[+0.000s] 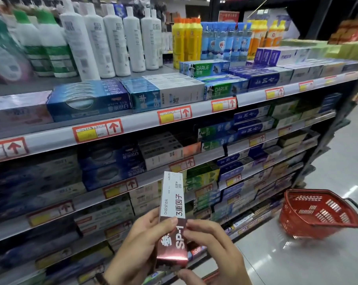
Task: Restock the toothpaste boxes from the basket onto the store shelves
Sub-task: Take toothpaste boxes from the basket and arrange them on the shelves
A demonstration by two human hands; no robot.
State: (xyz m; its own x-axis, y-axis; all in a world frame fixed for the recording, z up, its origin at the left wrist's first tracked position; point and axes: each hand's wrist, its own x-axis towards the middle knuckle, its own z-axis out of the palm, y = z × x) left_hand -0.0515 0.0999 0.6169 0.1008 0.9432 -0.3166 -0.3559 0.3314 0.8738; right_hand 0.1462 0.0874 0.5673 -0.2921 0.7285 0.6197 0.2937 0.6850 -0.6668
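Observation:
I hold a white and dark-red toothpaste box (pixel 172 204) upright in front of the shelves, low in the middle of the head view. My left hand (pixel 137 249) grips its red lower end from the left, thumb across the front. My right hand (pixel 211 247) pinches the same end from the right. The red plastic basket (pixel 319 212) stands tilted on the floor at the lower right; its inside looks bare from here. Similar blue and white boxes (pixel 165 91) lie on the top toothpaste shelf (pixel 132 122).
Several shelf tiers packed with toothpaste boxes run from left to right, each edged with red price tags (pixel 98 130). White, yellow and blue bottles (pixel 116 38) stand on the upper level. Grey tiled aisle floor (pixel 297 260) lies at the lower right.

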